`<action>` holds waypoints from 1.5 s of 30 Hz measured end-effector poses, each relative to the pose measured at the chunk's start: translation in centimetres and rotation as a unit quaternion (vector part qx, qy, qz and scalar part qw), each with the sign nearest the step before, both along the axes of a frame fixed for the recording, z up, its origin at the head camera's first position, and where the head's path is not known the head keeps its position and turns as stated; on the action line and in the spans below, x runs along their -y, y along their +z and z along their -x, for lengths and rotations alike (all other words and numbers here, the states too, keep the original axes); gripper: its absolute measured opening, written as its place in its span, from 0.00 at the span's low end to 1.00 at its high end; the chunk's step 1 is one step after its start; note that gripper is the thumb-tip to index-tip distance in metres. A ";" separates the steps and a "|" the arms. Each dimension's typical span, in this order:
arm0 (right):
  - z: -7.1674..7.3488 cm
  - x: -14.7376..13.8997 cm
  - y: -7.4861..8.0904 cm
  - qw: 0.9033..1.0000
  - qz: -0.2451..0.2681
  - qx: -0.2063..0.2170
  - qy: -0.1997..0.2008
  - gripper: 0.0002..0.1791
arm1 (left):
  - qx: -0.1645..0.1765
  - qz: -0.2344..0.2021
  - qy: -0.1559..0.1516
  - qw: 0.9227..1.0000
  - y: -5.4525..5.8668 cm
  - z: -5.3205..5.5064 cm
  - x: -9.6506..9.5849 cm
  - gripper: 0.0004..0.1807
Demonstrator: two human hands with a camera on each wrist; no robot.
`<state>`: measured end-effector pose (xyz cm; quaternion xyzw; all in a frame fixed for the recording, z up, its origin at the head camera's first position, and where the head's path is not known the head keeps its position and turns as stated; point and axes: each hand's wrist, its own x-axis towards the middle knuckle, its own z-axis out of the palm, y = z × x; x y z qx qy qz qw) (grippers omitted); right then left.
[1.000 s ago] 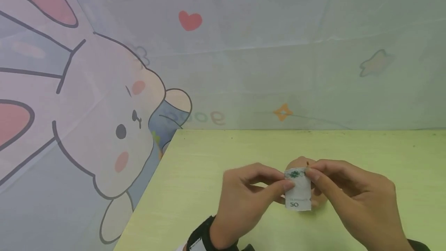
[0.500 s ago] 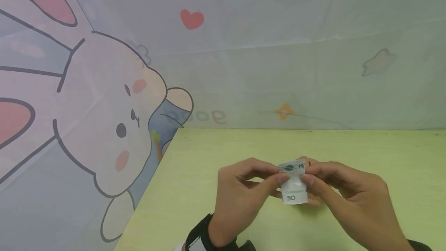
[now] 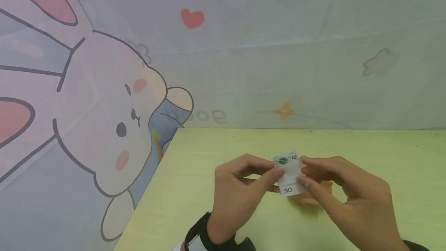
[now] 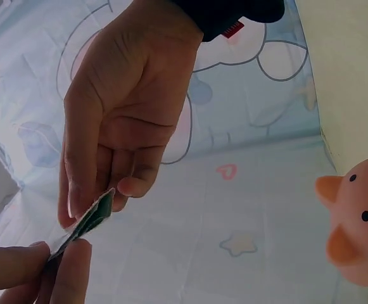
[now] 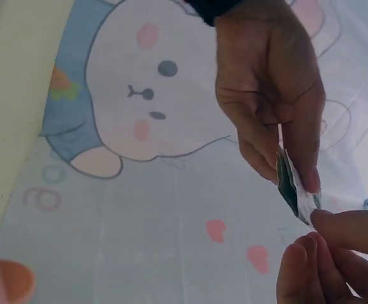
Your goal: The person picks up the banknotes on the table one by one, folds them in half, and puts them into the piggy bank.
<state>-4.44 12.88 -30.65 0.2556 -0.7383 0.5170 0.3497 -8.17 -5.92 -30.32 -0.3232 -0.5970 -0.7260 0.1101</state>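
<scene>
A small folded paper banknote (image 3: 287,175), pale with green print and "50", is held up between both hands over the table. My left hand (image 3: 240,193) pinches its left edge, thumb on the face towards me. At the right edge, the thumb and index fingertip of my right hand (image 3: 359,196) pinch it near the middle. The left wrist view shows the banknote (image 4: 92,218) edge-on, its green inner layers slightly parted. Behind the hands sits a pink-orange toy pig (image 3: 310,200), mostly hidden from the head; its face (image 4: 364,218) shows in the left wrist view.
A pale yellow-green table (image 3: 188,189) lies under the hands, its left edge slanting towards me. Past it hangs a cloth backdrop (image 3: 258,69) with a large bunny print (image 3: 101,127) on the left. A dark strap (image 3: 198,233) circles the left wrist.
The banknote has moved up and to the left with both hands and now tilts slightly. The right fingers have slid outwards towards its right edge, and more of the toy pig shows.
</scene>
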 end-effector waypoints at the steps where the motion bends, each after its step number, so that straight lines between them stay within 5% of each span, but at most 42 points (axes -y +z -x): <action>1: 0.1 0.1 0.0 1.000 -0.003 -0.025 -0.008 0.22 | -0.004 -0.002 -0.001 1.000 0.0 0.0 0.0 0.07; 7: 0.1 0.6 0.1 0.998 0.011 -0.061 -0.008 0.18 | -0.038 0.002 -0.001 0.999 -0.5 0.0 -0.3 0.07; 10: 0.4 1.0 -0.1 0.993 0.028 -0.113 -0.002 0.10 | -0.061 0.001 0.002 0.998 -0.8 -0.2 -0.6 0.07; 17: 1.4 2.1 -0.6 0.961 0.020 -0.261 -0.091 0.17 | -0.096 -0.024 -0.019 0.995 -1.2 -0.4 -0.9 0.10; 24: 1.9 2.9 -0.4 0.951 0.028 -0.305 -0.038 0.14 | -0.105 -0.016 0.006 0.994 -0.7 -0.6 -0.9 0.09; 27: 1.8 2.7 -0.2 0.960 0.011 -0.280 -0.015 0.15 | -0.101 -0.002 0.026 0.995 -0.9 -0.3 -0.9 0.08; 29: 1.5 2.5 0.2 0.969 0.025 -0.242 0.036 0.14 | -0.081 0.002 0.022 0.996 -1.1 -0.1 -0.8 0.08; 31: 1.1 2.0 0.5 0.979 0.048 -0.180 0.085 0.11 | -0.059 0.004 0.002 0.998 -1.1 -0.1 -0.8 0.08; 35: 0.5 1.0 0.2 0.980 0.106 -0.066 0.157 0.10 | -0.022 0.020 -0.036 0.999 -1.4 -0.1 -0.9 0.08; 40: 0.4 0.3 -0.5 0.993 0.070 -0.002 0.096 0.13 | -0.001 0.051 -0.059 0.997 -1.5 -0.2 -0.9 0.09; 45: 0.5 0.3 -0.7 0.993 0.082 0.007 0.081 0.14 | 0.076 0.089 -0.052 0.992 -1.0 -0.6 -0.9 0.10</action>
